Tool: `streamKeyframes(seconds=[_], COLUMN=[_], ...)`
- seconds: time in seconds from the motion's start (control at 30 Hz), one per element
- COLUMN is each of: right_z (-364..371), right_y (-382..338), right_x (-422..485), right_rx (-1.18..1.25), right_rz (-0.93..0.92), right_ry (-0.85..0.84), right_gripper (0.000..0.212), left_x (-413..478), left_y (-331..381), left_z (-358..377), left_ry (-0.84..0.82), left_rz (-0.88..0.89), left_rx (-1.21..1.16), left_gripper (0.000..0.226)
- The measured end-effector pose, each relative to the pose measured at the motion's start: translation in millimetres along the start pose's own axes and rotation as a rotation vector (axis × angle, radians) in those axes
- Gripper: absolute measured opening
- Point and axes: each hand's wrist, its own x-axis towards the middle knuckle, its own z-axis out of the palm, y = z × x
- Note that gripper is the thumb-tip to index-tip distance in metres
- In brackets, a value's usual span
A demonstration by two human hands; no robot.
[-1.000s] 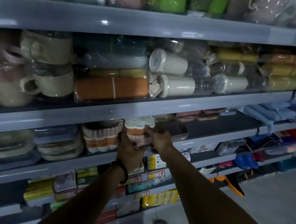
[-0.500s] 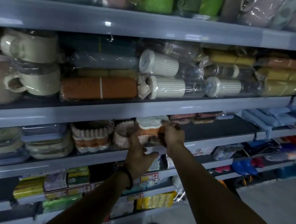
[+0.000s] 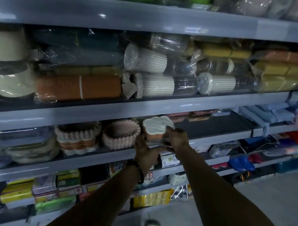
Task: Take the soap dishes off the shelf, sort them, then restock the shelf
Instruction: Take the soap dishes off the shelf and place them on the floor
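Note:
A small stack of scalloped soap dishes (image 3: 156,128), white on top and orange below, sits at the front of the grey shelf (image 3: 89,153). My left hand (image 3: 145,153) holds its lower left side, and my right hand (image 3: 178,138) grips its right side. To the left stands a pink scalloped soap dish (image 3: 121,135), empty and tilted toward me. Further left is another stack of soap dishes (image 3: 77,137) in pink, orange and white. My left wrist wears a dark bead bracelet.
Wrapped cups and orange, yellow and white canisters (image 3: 148,82) fill the shelf above. Flat wrapped trays (image 3: 30,146) lie left of the dishes. A dark bare stretch of shelf (image 3: 218,125) runs to the right. Packaged goods line the lower shelves, and grey floor (image 3: 276,186) lies at right.
Both hands carried the white-and-orange stack rightward along the shelf, uncovering the pink dish beside it. The camera view shifted slightly.

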Motion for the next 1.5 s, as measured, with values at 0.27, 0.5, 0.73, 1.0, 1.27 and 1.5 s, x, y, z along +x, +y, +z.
streamKeyframes(seconds=[0.27, 0.5, 0.73, 1.0, 1.27, 1.5], right_z=[1, 0, -32, -84, -113, -130], right_y=[-1, 5, 38, 140, 282, 453], right_x=[11, 13, -26, -103, -175, -173], right_rx=[0.050, 0.137, 0.329, 0.473, 0.554, 0.737], right_rz=[0.091, -0.005, -0.083, 0.019, 0.234, 0.430], right_ry=[-0.130, -0.111, -0.014, 0.238, 0.329, 0.365], right_gripper=[0.058, 0.067, 0.075, 0.064, 0.054, 0.037], left_x=[12, 9, -25, -58, -112, -128], left_y=[4, -6, -14, -82, -198, -343], left_z=[9, 5, 10, 0, 6, -17], left_ry=[0.048, -0.046, -0.176, -0.365, -0.455, -0.272], left_rz=[-0.153, -0.224, -0.084, -0.345, -0.564, -0.685], left_rx=[-0.101, -0.185, -0.269, -0.301, -0.069, 0.144], left_gripper=[0.056, 0.075, 0.048, 0.023, 0.016, 0.017])
